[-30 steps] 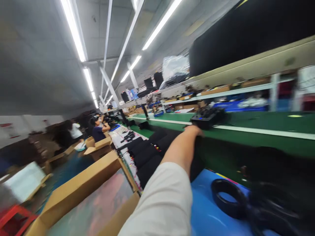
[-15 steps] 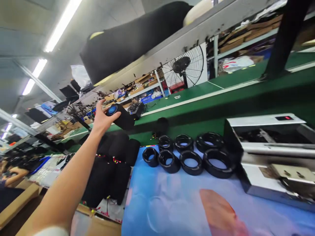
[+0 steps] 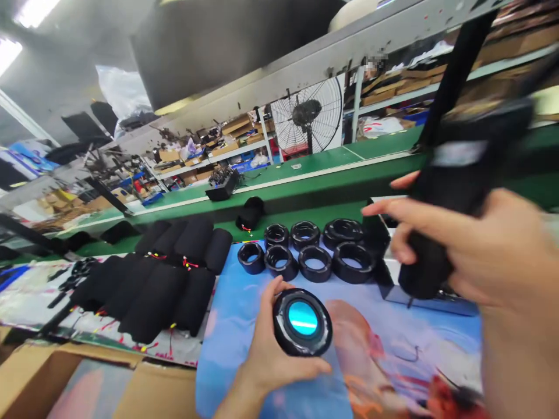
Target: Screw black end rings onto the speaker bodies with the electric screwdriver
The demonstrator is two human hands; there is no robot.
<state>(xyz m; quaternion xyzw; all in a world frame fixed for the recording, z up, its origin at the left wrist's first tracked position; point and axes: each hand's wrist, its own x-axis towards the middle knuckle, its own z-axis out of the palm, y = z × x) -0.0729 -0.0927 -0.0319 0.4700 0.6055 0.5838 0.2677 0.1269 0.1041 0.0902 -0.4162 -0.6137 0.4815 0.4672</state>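
Observation:
My left hand (image 3: pixel 271 349) is wrapped round a black cylinder (image 3: pixel 283 314) with a shiny blue disc in its end, which faces up toward me over the blue printed mat (image 3: pixel 227 326). On the right, my right hand (image 3: pixel 471 244) grips a black handheld tool (image 3: pixel 454 186) with a pale label. The tool is smeared by motion, and its exact kind cannot be made out. Its index finger is stretched out along the tool's side. Just beyond my left hand, several thick black rings (image 3: pixel 315 263) stand in two rows on the mat.
Several black cylinders with red and yellow wire plugs (image 3: pixel 148 297) lie at the left. A black piece (image 3: pixel 250 213) sits on the green bench (image 3: pixel 279 180). A metal box (image 3: pixel 393 273) is partly behind my right hand. An open carton (image 3: pixel 161 390) stands at lower left; a fan (image 3: pixel 305 113) is behind.
My left hand has brought the cylinder from the far left back over the mat, its blue end turned up. My right hand has come into view with the black tool. The view has shifted.

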